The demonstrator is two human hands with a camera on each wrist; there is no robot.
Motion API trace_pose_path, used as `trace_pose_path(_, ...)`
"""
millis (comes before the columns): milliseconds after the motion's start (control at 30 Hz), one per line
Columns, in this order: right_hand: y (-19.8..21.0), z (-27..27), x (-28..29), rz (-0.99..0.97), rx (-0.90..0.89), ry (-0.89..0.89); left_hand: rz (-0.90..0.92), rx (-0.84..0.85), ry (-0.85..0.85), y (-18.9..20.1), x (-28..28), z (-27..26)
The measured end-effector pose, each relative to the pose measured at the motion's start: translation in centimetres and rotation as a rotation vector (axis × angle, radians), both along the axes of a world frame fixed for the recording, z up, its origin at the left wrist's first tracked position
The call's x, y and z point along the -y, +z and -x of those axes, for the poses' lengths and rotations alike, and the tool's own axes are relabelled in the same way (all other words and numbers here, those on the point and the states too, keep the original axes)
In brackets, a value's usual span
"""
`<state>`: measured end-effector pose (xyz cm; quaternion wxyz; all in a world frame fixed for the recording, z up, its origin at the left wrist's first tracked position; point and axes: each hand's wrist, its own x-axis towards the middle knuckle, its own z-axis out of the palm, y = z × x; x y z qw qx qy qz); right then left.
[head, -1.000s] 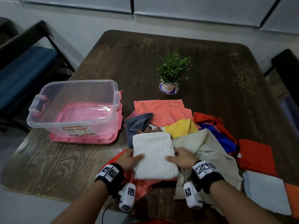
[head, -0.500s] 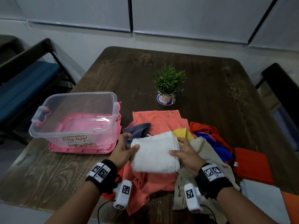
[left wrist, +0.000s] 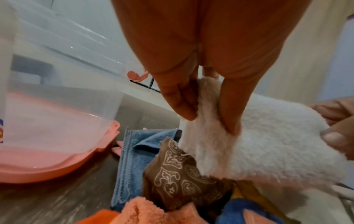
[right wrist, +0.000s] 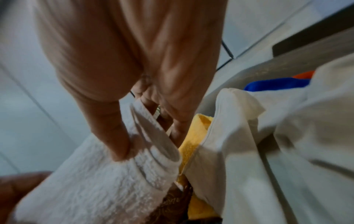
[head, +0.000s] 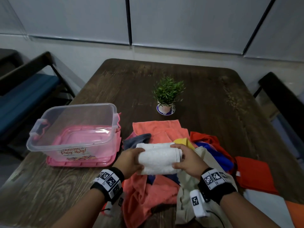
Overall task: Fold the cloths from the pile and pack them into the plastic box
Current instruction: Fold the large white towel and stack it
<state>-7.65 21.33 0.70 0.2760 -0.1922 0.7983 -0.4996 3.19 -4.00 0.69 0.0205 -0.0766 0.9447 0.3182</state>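
Left hand and right hand each pinch an end of the folded white towel, lifted above the cloth pile, seemingly clear of it; plastic box alongside.

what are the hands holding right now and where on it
Both hold the folded white towel: the left hand pinches its left end, the right hand grips its right end, lifted above the pile.

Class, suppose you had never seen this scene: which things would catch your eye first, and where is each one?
First the folded white towel, held above the pile between the left hand and right hand. Then the heap of coloured cloths beneath and to the right, and the clear plastic box standing on its pink lid to the left.
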Motion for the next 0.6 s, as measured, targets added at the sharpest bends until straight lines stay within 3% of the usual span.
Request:
trace_pose_path(100,0.7,-0.1,0.4,-0.121,-0.188,0.032,0.012,-0.002,0.024,-0.3,0.7,0.3)
trace_pose_path(167,1.1,0.0,0.5,-0.080,-0.187,0.012,-0.122,-0.017,0.079,-0.4,1.1,0.6)
trace_pose_path(367,2.2,0.0,0.9,0.287,0.284,-0.254,-1.018,0.087,0.249,1.3,0.3,1.5)
trace_pose_path(433,2.0,-0.1,0.9,0.362,0.369,-0.328,-1.110,0.104,0.251,1.6,-0.8,2.0)
trace_pose_path(600,1.4,-0.2,-1.7,0.347,0.316,-0.415,-1.085,0.020,0.239,0.5,-3.6,3.9)
